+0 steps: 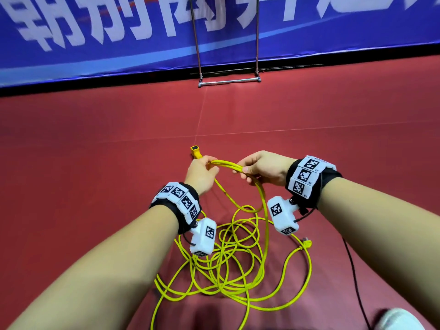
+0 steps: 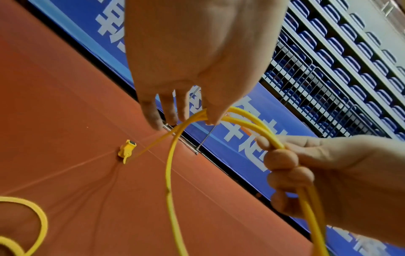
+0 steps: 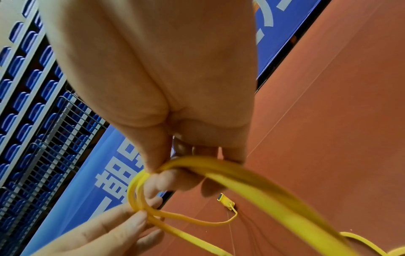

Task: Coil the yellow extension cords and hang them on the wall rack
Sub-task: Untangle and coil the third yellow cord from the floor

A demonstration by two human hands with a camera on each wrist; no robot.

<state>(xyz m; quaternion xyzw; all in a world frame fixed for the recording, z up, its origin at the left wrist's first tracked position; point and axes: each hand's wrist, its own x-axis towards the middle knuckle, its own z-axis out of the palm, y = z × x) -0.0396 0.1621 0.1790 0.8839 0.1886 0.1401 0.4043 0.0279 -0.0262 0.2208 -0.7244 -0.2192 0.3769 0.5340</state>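
A yellow extension cord lies in a loose tangle on the red floor below my arms. My left hand pinches a few strands of it between thumb and fingers. My right hand is curled round the same strands a short way to the right, so a small bundle spans both hands. In the left wrist view the left hand pinches the strands, and the right hand's fingers wrap them. The cord's yellow socket end rests on the floor just beyond my left hand. Its plug lies at the right.
A metal rack frame stands against the blue banner wall ahead; its wire grid shows in the wrist views. A thin black cable runs along the floor at the right, near a white shoe.
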